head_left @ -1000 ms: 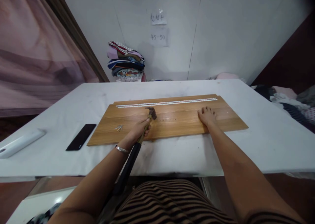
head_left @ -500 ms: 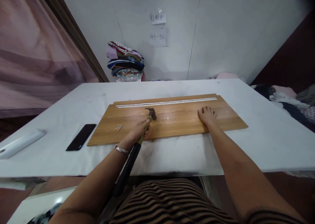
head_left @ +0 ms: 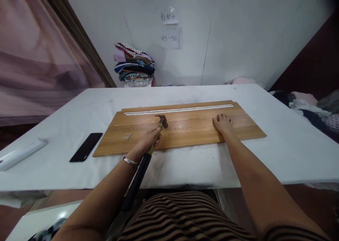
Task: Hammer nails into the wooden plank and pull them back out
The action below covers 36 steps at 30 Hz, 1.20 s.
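My left hand (head_left: 150, 138) is wrapped round the upper shaft of a claw hammer (head_left: 140, 175), close below its head. The hammer's head rests over or on the wooden board (head_left: 201, 137); contact is hard to make out. Its black grip points back toward my body, past the board's near edge. My right hand (head_left: 222, 123) lies on the right part of the board with fingers spread. Between the hands runs a row of small dark dots (head_left: 182, 127), too small to tell as nails or holes. A few loose nails (head_left: 127, 137) lie at the board's left.
Two thin white strips (head_left: 180, 110) run along the board's far side. A black phone (head_left: 86, 147) and a white curved object (head_left: 22, 154) lie on the white table (head_left: 185, 167) at left. Folded cloth (head_left: 135, 64) is stacked by the wall, under paper notes (head_left: 169, 38).
The view has shifted very slightly. Both hands, the hammer and the board stay in the same places relative to one another.
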Tool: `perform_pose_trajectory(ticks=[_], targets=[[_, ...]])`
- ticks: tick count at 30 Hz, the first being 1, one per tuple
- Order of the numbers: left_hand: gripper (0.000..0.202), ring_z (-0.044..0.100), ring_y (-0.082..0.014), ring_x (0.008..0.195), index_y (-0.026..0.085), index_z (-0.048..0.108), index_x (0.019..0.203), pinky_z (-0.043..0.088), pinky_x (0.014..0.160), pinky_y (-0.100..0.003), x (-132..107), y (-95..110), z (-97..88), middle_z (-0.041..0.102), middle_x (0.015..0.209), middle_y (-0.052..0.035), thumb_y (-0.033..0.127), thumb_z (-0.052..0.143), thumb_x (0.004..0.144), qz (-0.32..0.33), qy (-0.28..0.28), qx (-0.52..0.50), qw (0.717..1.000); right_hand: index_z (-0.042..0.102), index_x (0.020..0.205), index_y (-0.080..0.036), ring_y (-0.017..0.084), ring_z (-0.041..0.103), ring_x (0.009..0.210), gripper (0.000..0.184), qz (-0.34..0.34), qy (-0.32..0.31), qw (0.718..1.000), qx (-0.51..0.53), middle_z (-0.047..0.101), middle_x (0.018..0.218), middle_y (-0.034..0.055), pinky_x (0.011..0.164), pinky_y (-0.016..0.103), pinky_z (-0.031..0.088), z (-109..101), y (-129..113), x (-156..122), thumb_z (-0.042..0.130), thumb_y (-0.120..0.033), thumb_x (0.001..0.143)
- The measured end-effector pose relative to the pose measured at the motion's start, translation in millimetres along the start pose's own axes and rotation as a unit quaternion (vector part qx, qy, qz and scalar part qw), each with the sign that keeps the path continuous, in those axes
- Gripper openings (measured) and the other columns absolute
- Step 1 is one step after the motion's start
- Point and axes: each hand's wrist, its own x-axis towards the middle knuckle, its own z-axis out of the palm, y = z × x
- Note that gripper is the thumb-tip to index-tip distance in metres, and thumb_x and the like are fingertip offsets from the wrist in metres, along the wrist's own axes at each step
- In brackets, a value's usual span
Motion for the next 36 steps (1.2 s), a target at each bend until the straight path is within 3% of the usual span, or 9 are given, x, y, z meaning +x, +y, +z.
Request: perform_pose_trajectory(ticks=[36], targets=[[0.03,0.039,-0.0052,0.039,0.02,0.055,0.098,0.027,0.037,-0.016,-3.7,5.4,4.8,0.051,0.062,0.006,0.044,0.07,0.088,-0.007,0.008,0.008,1.0,0.066,0.13,-0.017,0.032,0.043,0.138,0.05,-0.003,0.008,1.0,0.004,0.054,0.151,0.0178,0.112,0.052,0.032,0.2,1.2,-0.2,0.032,-0.042,0.103]])
